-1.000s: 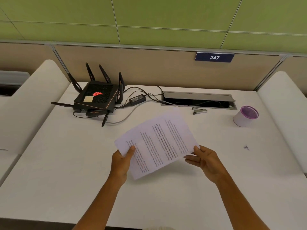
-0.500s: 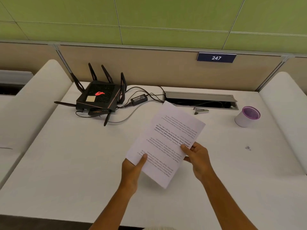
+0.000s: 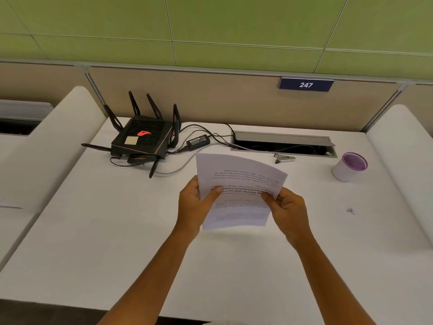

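Close to the person, over the near middle of the white table (image 3: 112, 235), two bare arms reach forward. The left hand (image 3: 193, 204) holds the left side of a sheet of paper (image 3: 239, 167). Its thumb lies flat on top of the sheet and its other fingers go behind the edge. The right hand (image 3: 289, 208) pinches the right side of the same sheet, with the thumb on top and the fingers curled under.

The paper is up in the air, just above the table, and a soft shadow lies under its near edge. The sheet bends a little, like a low hill. It has lines of black print on it, and from this view the print is upside down.

A bit farther, off to the right, there is a small dark mark (image 3: 350, 211) on the table. Past the paper lies a little silver clip (image 3: 284, 158). To the right of it stands a white cup (image 3: 350, 166) with a purple top.

On the far left of the table sits a black router (image 3: 143, 139) with many thin sticks poking up and out. A red light glows on it, and a yellow note is stuck on top. Just beside it lies a small black power box (image 3: 198, 141). Cords run from there into a long open slot (image 3: 281, 144) in the table.

At the very back is a tan board with a blue sign (image 3: 305, 85) that reads 247. Above it is a green wall (image 3: 234, 24).
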Tool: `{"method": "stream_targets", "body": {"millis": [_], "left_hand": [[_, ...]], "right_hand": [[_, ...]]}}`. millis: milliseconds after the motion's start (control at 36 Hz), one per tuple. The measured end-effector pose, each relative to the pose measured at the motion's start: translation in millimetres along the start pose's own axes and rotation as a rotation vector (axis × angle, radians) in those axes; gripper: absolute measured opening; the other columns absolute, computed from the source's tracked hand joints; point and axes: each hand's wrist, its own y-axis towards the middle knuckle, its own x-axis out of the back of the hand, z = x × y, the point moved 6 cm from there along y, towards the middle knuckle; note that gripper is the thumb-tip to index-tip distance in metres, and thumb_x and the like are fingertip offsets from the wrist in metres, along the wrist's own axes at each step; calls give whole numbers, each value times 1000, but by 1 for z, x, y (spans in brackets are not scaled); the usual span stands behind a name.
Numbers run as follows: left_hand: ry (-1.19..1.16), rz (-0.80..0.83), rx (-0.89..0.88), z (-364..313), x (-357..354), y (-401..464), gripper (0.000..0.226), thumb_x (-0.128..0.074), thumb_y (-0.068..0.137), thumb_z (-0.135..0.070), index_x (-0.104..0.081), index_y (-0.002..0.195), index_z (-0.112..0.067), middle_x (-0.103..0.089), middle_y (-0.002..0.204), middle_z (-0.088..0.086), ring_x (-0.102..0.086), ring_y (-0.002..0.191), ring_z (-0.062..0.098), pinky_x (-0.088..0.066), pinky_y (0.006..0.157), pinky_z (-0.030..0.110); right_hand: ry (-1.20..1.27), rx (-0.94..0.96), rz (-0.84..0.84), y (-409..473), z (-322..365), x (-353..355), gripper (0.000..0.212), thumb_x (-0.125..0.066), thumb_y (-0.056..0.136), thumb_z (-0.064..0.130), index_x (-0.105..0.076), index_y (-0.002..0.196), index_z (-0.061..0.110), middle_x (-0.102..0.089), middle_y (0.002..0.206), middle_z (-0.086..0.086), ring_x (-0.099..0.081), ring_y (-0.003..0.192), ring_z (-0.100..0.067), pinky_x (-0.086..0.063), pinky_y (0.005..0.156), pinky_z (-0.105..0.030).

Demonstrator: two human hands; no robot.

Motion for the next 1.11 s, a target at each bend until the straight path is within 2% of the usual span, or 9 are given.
{"method": "stream_targets", "body": {"millis": [167,333,500,639,722,833,917,1028,1111], "left_hand": [[16,-21,34,17,-3,-8,33,-82,93,-25,-72,124,-25,-79,111,-11,-75,103,11,-65,83,23],[64,20,113,45,-5,-19,29,-79,95,-21,-69,119,-33,-77,115,-9,-74,110,16,-62,79,15],[29,-15,112,35,-5,-18,37,-80,94,-23,-71,129,-17,-79,116,-4,-74,107,11,-62,79,13],[22,-10,136,41,-8,-24,30,-81,94,-20,-70,122,-26,-78,110,-10,-73,103,6,-59,74,10],[33,5,146,46,-9,-26,20,-78,96,-21,-73,114,-29,-79,108,-11,-75,105,11,-61,77,13],[23,2,165,48,-5,-25,11,-77,98,-23,-78,108,-25,-82,104,-6,-78,102,19,-62,85,25],[-23,-44,172,44,4,-23,6,-77,98,-23,-78,103,-24,-83,97,-7,-79,97,19,-63,79,24],[-145,-126,177,38,20,-22,12,-75,99,-22,-79,109,-17,-83,101,-3,-77,101,22,-62,73,20],[-266,-163,189,35,28,-23,20,-74,99,-24,-78,119,-22,-82,115,-2,-75,113,23,-63,91,34]], "right_hand": [[-40,3,-58,-9,-23,-3,23,-67,100,9,-74,120,19,-75,109,16,-71,96,7,-57,83,-11],[-45,-138,-42,-20,-61,-11,21,-67,101,12,-75,115,24,-77,107,15,-73,102,-9,-60,87,-19],[1,-80,-73,-22,-45,-8,24,-67,100,9,-75,116,24,-76,108,19,-70,99,6,-56,84,-9],[8,-184,-37,-25,-62,-15,20,-66,101,13,-75,113,26,-77,108,15,-73,102,-7,-59,84,-21],[5,-223,-35,-26,-70,-15,17,-66,101,14,-77,114,21,-78,108,10,-73,103,-16,-61,84,-26],[21,-201,-1,-23,-63,-10,21,-70,99,16,-77,119,18,-80,109,9,-76,100,-12,-63,87,-29],[69,-198,87,-21,-56,-3,21,-75,95,15,-77,116,16,-81,107,7,-78,98,-12,-63,85,-25],[143,-230,171,-22,-56,8,18,-78,92,13,-78,110,10,-82,105,-3,-78,100,-23,-62,88,-32],[285,-295,210,-24,-61,11,26,-76,90,13,-75,115,4,-80,111,-14,-75,107,-34,-61,93,-42]]}}
